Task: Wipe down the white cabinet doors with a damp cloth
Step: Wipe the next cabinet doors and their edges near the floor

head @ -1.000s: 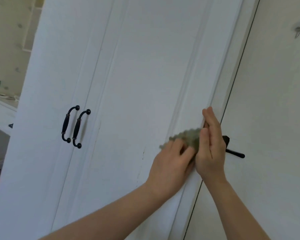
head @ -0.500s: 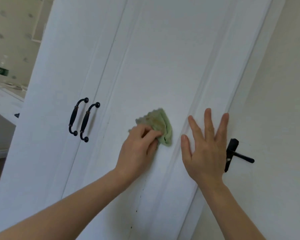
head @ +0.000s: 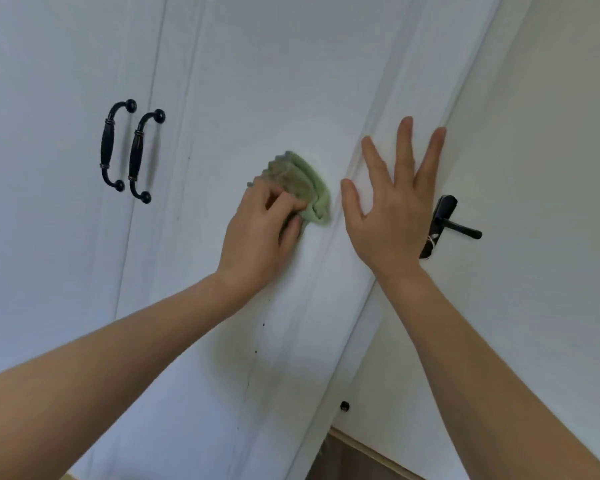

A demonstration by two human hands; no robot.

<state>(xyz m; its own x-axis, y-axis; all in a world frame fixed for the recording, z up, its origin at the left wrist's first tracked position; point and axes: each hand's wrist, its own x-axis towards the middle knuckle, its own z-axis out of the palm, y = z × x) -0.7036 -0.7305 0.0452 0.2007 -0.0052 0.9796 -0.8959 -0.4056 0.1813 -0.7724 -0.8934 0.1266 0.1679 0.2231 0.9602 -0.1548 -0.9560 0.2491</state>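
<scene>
You see a white cabinet door (head: 274,81) with small dark specks low down; the cloth (head: 300,187) is pale green with a ribbed pattern; the two pulls (head: 132,152) are black; the lever (head: 445,225) is black too.

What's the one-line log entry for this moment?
left hand: grips crumpled green cloth on white cabinet door | right hand: flat, fingers spread

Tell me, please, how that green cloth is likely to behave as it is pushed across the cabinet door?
The green cloth is bunched into soft folds under the left hand, so it is probably floppy and light. It will likely crumple or shift rather than slide as one piece. Pressed flat on the cabinet door, it should drag somewhat.
</scene>
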